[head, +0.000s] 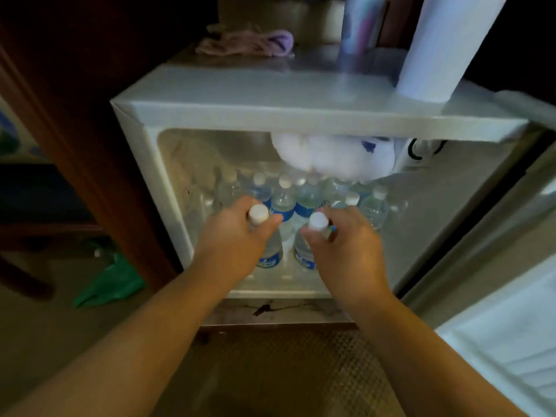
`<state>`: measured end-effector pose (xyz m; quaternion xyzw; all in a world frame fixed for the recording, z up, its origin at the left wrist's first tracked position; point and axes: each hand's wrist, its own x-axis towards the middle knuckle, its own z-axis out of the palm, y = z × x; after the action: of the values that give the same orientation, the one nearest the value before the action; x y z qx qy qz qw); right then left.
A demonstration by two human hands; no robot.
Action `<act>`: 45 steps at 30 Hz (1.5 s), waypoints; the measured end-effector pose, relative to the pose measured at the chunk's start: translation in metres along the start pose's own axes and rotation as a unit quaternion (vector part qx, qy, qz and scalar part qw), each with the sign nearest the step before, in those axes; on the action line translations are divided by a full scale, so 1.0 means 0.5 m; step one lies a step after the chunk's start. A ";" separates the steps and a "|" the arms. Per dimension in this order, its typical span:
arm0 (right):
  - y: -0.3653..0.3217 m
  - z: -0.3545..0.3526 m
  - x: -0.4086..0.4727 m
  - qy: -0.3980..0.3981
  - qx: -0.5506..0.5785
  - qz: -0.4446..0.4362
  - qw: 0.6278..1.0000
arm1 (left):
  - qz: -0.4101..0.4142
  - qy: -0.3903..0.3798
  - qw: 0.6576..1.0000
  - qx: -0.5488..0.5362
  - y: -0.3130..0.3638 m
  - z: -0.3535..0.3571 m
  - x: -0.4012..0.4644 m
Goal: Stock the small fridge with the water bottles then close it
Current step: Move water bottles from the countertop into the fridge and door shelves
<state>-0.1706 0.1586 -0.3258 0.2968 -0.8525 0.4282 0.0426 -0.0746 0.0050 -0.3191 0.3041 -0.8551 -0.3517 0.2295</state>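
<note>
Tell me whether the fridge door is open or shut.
Open. The door is swung out to the right, and the fridge interior shows bottles.

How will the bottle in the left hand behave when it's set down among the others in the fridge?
The bottle looks full, so probably heavy for its size. Tall and narrow, gripped by the left hand near its cap, it may tip if released off-upright. Thin clear plastic likely flexes if squeezed.

Home room, small fridge (210, 94) between dark wood furniture (75, 115), paper-towel roll (445, 46) on top

Both hands (233, 236) (346, 245) grip water bottles (270, 251) inside the open fridge (144, 145).
</note>
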 end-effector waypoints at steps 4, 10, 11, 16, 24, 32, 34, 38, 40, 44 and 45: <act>0.045 0.070 0.083 0.005 -0.042 -0.029 0.999 | 0.028 0.021 0.999 -0.012 -0.049 0.049 0.055; 0.089 0.121 0.150 -0.007 -0.113 -0.034 0.993 | 0.043 0.014 0.999 -0.003 -0.084 0.093 0.108; 0.094 0.125 0.155 -0.003 -0.131 -0.036 0.991 | 0.045 0.010 0.999 -0.010 -0.089 0.099 0.115; 0.109 0.126 0.184 0.024 -0.256 -0.086 0.963 | 0.059 -0.008 0.998 -0.005 -0.103 0.116 0.153; 0.114 0.116 0.208 0.036 -0.300 -0.105 0.948 | 0.059 -0.005 0.998 -0.019 -0.091 0.140 0.173; 0.018 0.024 0.108 0.190 -0.141 -0.312 0.920 | 0.045 -0.007 0.999 -0.015 -0.074 0.159 0.177; -0.049 -0.036 0.094 0.241 -0.102 -0.417 0.870 | 0.043 -0.009 0.999 -0.006 -0.067 0.163 0.176; -0.138 -0.133 0.159 0.316 -0.133 -0.434 0.833 | 0.035 -0.009 0.999 -0.027 -0.062 0.172 0.177; -0.158 -0.147 0.200 0.278 -0.168 -0.388 0.863 | 0.039 -0.008 0.999 -0.024 -0.059 0.174 0.176; -0.162 -0.126 0.233 0.196 -0.250 -0.322 0.892 | 0.044 -0.001 0.999 -0.019 -0.058 0.172 0.175; -0.162 -0.122 0.233 0.193 -0.265 -0.315 0.890 | 0.044 0.000 0.999 -0.021 -0.059 0.173 0.176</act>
<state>-0.2333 0.1126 -0.1922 0.4392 -0.7707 0.1991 0.4165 -0.1787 -0.0317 -0.3814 0.2609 -0.8600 -0.3593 0.2516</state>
